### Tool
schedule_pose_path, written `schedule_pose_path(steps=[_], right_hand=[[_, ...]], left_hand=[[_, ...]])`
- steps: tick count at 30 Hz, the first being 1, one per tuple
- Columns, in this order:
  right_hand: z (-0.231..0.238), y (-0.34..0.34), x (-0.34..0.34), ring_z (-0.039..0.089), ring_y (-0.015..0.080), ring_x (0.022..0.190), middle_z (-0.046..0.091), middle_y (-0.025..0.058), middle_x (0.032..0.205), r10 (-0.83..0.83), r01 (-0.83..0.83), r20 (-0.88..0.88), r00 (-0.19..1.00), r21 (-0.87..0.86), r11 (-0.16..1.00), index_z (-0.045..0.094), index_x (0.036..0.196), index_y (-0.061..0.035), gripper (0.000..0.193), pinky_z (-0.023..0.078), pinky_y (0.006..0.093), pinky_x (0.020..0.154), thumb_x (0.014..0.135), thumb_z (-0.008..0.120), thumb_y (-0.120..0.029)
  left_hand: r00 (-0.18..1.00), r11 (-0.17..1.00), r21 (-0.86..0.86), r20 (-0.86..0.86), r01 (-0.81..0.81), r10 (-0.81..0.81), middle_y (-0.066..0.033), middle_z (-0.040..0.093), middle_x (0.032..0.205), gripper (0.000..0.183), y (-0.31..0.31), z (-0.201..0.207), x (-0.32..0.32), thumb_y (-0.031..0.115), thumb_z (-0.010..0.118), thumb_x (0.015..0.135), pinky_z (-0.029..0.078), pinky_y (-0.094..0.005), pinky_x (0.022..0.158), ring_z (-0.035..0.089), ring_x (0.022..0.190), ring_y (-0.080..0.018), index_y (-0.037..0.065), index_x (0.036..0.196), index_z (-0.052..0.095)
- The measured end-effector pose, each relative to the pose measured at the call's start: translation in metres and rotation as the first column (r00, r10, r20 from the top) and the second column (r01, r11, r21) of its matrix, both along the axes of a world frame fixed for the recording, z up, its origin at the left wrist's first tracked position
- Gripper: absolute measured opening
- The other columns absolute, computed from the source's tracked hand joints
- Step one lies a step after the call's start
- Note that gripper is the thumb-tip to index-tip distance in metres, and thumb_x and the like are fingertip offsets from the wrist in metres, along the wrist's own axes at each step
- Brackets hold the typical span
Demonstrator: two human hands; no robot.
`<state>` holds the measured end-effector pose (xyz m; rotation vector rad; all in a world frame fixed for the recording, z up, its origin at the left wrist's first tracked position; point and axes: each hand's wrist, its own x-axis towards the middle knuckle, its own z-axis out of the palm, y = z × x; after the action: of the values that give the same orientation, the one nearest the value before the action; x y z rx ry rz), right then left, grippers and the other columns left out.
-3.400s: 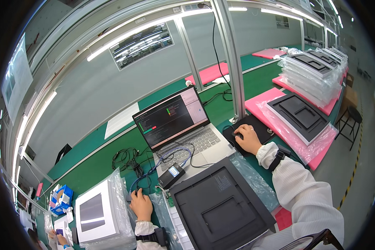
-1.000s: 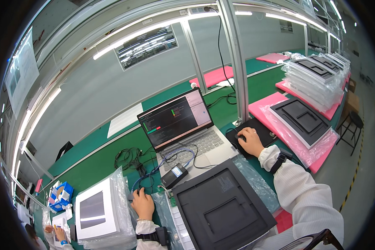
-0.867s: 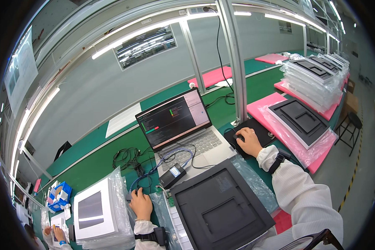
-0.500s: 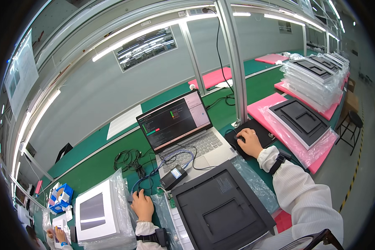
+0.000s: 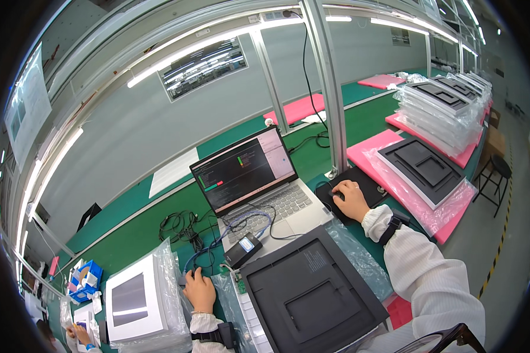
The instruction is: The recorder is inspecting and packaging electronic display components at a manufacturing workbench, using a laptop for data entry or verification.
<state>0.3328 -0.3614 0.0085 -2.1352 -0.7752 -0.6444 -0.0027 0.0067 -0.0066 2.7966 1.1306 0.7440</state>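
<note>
My right hand point(image 5: 352, 200) rests on a black mouse point(image 5: 337, 195) on a black mouse pad point(image 5: 368, 183), right of an open silver laptop point(image 5: 259, 187) with a dark screen. My left hand point(image 5: 199, 289) lies flat on the green table point(image 5: 135, 232), fingers on a blue cable point(image 5: 209, 250) that runs to a small black device point(image 5: 244, 250) lying on the laptop's front edge. A large black tray-shaped unit point(image 5: 309, 294) in a clear bag lies in front of me between both forearms.
A white unit in a plastic bag point(image 5: 138, 297) stands left of my left hand. More bagged black units lie on pink foam point(image 5: 421, 167) and in a stack point(image 5: 447, 106) to the right. Metal posts point(image 5: 330, 94) rise behind the laptop. Another person's hand point(image 5: 79, 335) is at the lower left.
My left hand has slid slightly toward the blue cable. My right hand stays on the mouse, and the laptop screen content has changed a little.
</note>
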Motion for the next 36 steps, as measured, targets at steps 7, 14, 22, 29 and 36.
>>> schedule_pose_path(steps=[7,14,22,29,36], right_hand=[[0.0008,-0.0009,0.0002,0.052,0.0321,0.101,0.058,0.0085,0.099,-0.007,0.007,-0.007,1.0,-0.012,1.0,0.066,0.089,-0.0074,0.018,0.045,0.0415,0.088,0.075,0.061,-0.018],[0.001,0.0001,-0.0002,0.052,0.0321,0.101,0.058,0.0082,0.099,-0.016,0.016,-0.01,1.0,-0.01,1.0,0.066,0.089,-0.0078,0.018,0.045,0.0418,0.086,0.075,0.061,-0.018],[0.0,0.0005,0.001,0.053,0.0328,0.1,0.058,0.0092,0.099,-0.023,0.024,0.019,1.0,-0.013,1.0,0.066,0.089,-0.0078,0.017,0.045,0.042,0.087,0.075,0.061,-0.017],[0.0004,-0.0009,-0.0003,0.053,0.0325,0.101,0.058,0.0086,0.099,-0.02,0.02,-0.002,1.0,-0.017,1.0,0.066,0.089,-0.0079,0.017,0.045,0.0419,0.087,0.075,0.061,-0.017],[0.0001,-0.0008,0.0008,0.053,0.0325,0.101,0.058,0.0085,0.1,-0.017,0.017,-0.012,1.0,-0.021,1.0,0.066,0.09,-0.0087,0.018,0.045,0.0422,0.088,0.075,0.061,-0.018]], left_hand=[[1.0,1.0,0.027,0.008,-0.001,0.001,-0.0181,0.049,0.127,0.036,0.0015,-0.0035,-0.0002,0.019,0.051,0.083,0.039,-0.0505,0.087,0.057,0.099,-0.0375,0.012,0.118,0.059],[1.0,1.0,0.013,-0.001,-0.004,0.004,-0.0183,0.049,0.128,0.036,0.0007,-0.0009,0.0006,0.019,0.051,0.083,0.039,-0.0508,0.086,0.058,0.097,-0.0376,0.012,0.118,0.059],[1.0,1.0,0.01,0.002,-0.002,0.002,-0.0187,0.049,0.129,0.037,0.002,-0.0011,0.0004,0.019,0.05,0.084,0.038,-0.0505,0.087,0.058,0.098,-0.0377,0.012,0.119,0.059],[1.0,1.0,0.001,-0.004,-0.011,0.011,-0.0186,0.049,0.128,0.037,-0.0016,0.0004,-0.0004,0.019,0.05,0.084,0.038,-0.0504,0.087,0.057,0.099,-0.0377,0.012,0.119,0.059],[1.0,1.0,0.013,-0.008,-0.01,0.01,-0.018,0.049,0.129,0.037,0.0002,-0.0006,0.0009,0.019,0.05,0.084,0.039,-0.0495,0.086,0.058,0.097,-0.0374,0.013,0.119,0.059]])
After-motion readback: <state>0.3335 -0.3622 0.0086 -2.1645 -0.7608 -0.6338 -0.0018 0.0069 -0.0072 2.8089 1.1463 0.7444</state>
